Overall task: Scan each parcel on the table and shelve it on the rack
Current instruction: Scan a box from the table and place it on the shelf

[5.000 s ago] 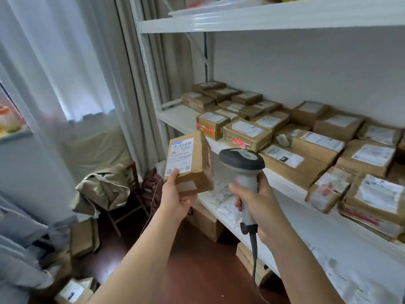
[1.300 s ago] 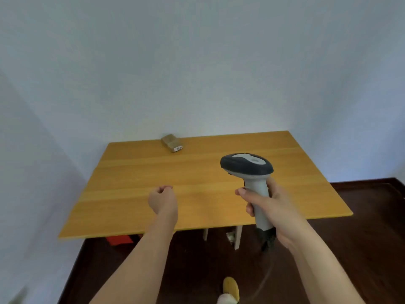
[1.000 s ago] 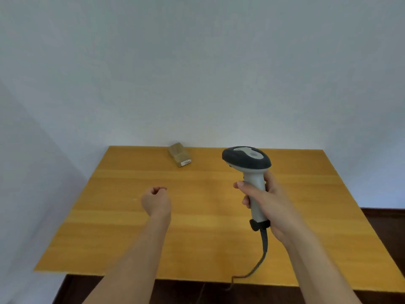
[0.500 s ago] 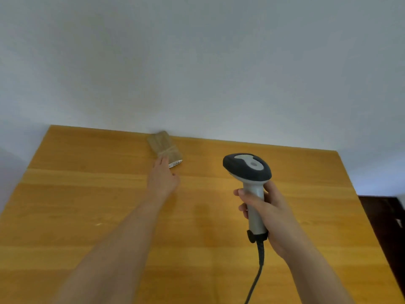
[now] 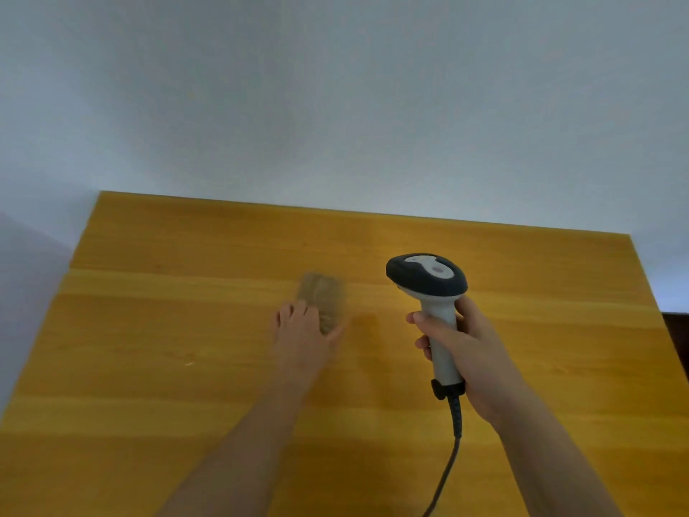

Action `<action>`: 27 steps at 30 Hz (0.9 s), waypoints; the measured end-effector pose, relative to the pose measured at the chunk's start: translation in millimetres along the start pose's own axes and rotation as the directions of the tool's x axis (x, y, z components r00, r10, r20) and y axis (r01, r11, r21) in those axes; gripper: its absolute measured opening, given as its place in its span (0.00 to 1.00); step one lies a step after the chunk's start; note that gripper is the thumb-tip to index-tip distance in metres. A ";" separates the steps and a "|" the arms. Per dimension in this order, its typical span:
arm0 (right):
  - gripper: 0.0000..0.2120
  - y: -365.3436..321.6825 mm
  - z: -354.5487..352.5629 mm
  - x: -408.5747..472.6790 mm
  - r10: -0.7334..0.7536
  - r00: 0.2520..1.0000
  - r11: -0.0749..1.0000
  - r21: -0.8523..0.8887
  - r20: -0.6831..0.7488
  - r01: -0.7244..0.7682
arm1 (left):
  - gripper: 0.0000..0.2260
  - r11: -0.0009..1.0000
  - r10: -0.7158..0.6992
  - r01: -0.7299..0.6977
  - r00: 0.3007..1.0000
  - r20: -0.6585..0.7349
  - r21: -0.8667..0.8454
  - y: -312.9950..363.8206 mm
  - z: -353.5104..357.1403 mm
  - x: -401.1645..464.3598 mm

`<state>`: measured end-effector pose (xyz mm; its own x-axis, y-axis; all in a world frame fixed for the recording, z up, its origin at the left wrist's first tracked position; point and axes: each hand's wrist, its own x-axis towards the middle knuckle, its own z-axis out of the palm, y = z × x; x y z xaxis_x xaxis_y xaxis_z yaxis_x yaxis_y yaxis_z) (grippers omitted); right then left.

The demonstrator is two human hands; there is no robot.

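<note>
A small brown cardboard parcel (image 5: 323, 292) lies on the yellow wooden table (image 5: 167, 330), left of centre and blurred by motion. My left hand (image 5: 302, 337) holds its near end, fingers on the left side and thumb on the right. My right hand (image 5: 466, 348) grips the white handle of a barcode scanner (image 5: 427, 279) upright above the table, right of the parcel. The scanner's dark head points away from me.
The scanner's dark cable (image 5: 453, 442) hangs down toward the near edge. A plain pale wall (image 5: 335, 106) stands directly behind the table. A strip of dark floor (image 5: 678, 330) shows past the table's right edge.
After the rack, I now face the table. My left hand reached the parcel by the back edge, took hold and drew it toward me. The scanner stayed in my right hand.
</note>
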<state>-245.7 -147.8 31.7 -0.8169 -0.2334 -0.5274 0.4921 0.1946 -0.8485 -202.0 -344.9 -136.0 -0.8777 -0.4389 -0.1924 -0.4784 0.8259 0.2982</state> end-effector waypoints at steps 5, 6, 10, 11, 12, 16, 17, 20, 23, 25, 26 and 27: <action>0.14 5.2 -6.0 -14.0 -0.003 0.998 1.000 -0.005 0.062 0.003 | 0.31 0.961 -0.260 0.262 0.965 0.039 -0.091 3.6 10.1 -49.5; 0.14 6.3 -8.2 -18.5 -0.004 0.997 1.000 -0.010 0.076 0.005 | 0.34 0.957 -0.272 0.273 0.962 0.029 -0.098 3.4 10.5 -56.5; 0.13 10.4 -21.5 -38.0 -0.017 0.993 1.000 -0.017 0.117 0.019 | 0.36 0.897 -0.329 0.355 0.934 0.140 -0.263 0.2 0.2 -68.5; 0.13 11.4 -25.4 -43.2 -0.018 0.993 1.000 -0.016 0.118 0.020 | 0.31 0.784 -0.356 0.424 0.905 0.231 -0.453 1.4 -5.1 -70.7; 0.13 12.3 -29.0 -48.4 -0.018 0.993 1.000 -0.015 0.118 0.020 | 0.25 0.557 -0.372 0.493 0.868 0.330 -0.669 4.8 -9.9 -75.2; 0.14 18.0 -41.6 -69.8 -0.029 0.988 0.999 -0.010 0.150 0.031 | 0.12 -0.226 -0.331 0.542 0.739 0.587 -0.810 9.0 -14.1 -117.2; 0.14 20.0 -44.1 -75.0 -0.033 0.986 0.999 -0.019 0.165 0.037 | 0.14 -0.344 -0.298 0.522 0.727 0.618 -0.780 6.4 -10.8 -128.7; 0.14 24.6 -50.0 -89.7 -0.044 0.978 0.996 -0.062 0.205 0.058 | 0.18 -0.564 -0.231 0.450 0.719 0.655 -0.692 2.8 -4.8 -154.0; 0.12 26.7 -51.1 -105.3 -0.051 0.968 0.992 -0.099 0.247 0.078 | 0.20 -0.638 -0.170 0.392 0.768 0.617 -0.663 7.4 -11.5 -169.0; 0.09 25.0 -49.9 -115.7 -0.056 0.960 0.990 -0.107 0.273 0.088 | 0.25 -0.624 -0.131 0.364 0.824 0.552 -0.692 9.1 -21.2 -173.5; 0.09 23.2 -48.9 -120.5 -0.056 0.957 0.991 -0.104 0.286 0.090 | 0.27 -0.610 -0.115 0.346 0.852 0.511 -0.713 9.9 -26.9 -173.9; 0.11 21.0 -47.0 -125.7 -0.053 0.953 0.992 -0.096 0.297 0.085 | 0.28 -0.598 -0.104 0.326 0.874 0.474 -0.732 9.9 -32.6 -173.8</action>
<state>-146.8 -69.5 82.3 -0.7154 -0.5161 -0.4711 0.3902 0.2642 -0.8820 -55.1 -272.0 -69.1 -0.7044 -0.3023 -0.6422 -0.0201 -0.8959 0.4437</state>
